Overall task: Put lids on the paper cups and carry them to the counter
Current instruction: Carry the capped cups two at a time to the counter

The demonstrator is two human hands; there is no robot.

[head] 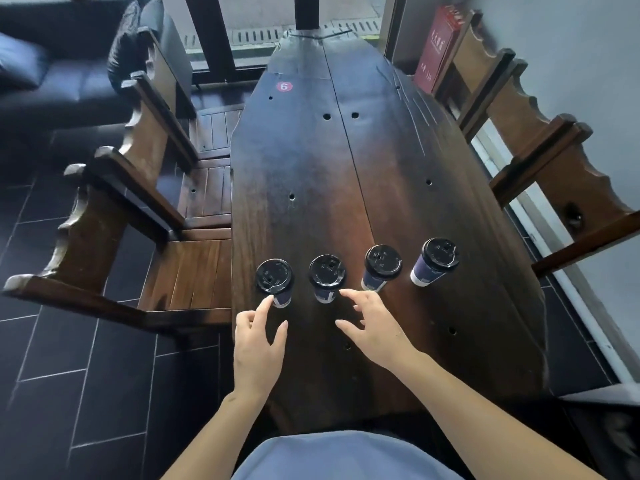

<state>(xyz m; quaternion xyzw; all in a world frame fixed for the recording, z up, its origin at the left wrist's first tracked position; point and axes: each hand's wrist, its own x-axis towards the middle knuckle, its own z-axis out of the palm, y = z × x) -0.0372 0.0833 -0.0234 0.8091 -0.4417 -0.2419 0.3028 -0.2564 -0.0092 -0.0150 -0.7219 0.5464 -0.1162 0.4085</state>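
four dark blue paper cups with black plastic lids stand in a row on the long dark wooden table. the left hand, fingers spread, has its forefinger at the leftmost cup. the right hand, also spread and empty, hovers just short of the second cup.

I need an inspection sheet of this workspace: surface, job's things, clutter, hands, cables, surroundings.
Surface: dark wooden table with round holes and a red number sticker.
Job's things: four paper cups in a row, all with black lids on: first cup, second cup, third cup, fourth cup.
Clutter: nothing seen.
Hands: left hand open, forefinger at the first cup; right hand open, reaching near the second cup.
Cables: nothing seen.
Surroundings: wooden chairs both sides, dark sofa, red box, tiled floor.
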